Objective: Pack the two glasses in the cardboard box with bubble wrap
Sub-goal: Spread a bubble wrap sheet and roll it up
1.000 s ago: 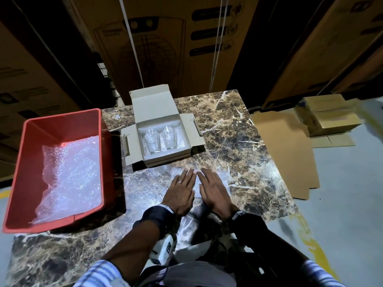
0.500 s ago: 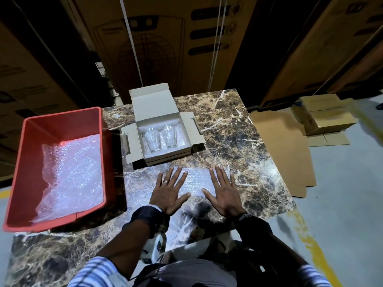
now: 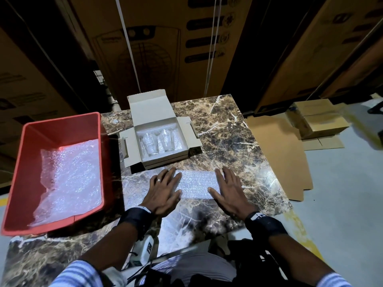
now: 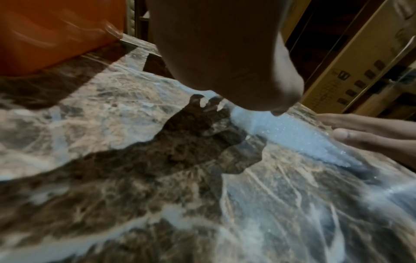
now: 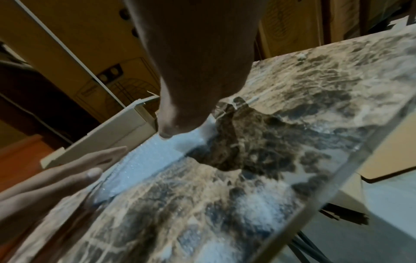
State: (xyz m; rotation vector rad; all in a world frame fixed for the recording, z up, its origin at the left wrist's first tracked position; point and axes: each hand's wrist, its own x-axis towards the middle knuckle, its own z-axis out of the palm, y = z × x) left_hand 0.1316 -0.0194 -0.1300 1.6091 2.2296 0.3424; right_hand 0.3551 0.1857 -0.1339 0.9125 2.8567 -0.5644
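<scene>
An open cardboard box (image 3: 134, 146) sits at the back of the marble table (image 3: 228, 139), lid flap up. Two clear glasses, one on the left (image 3: 150, 142) and one on the right (image 3: 166, 139), lie side by side inside it on bubble wrap. In front of the box a bubble wrap sheet (image 3: 196, 184) lies flat on the table. My left hand (image 3: 163, 191) presses flat on the sheet's left end and my right hand (image 3: 230, 191) on its right end, fingers straight. The wrist views show the same sheet (image 4: 292, 135) (image 5: 146, 160) between the two hands.
A red plastic bin (image 3: 27, 162) holding more bubble wrap (image 3: 70, 179) stands at the table's left. Flattened cardboard (image 3: 277, 154) and stacked cartons (image 3: 319, 119) lie on the floor to the right. Tall cartons stand behind the table.
Both hands started side by side at the sheet's middle and have slid apart, the left one leftward and the right one rightward, flattening the bubble wrap.
</scene>
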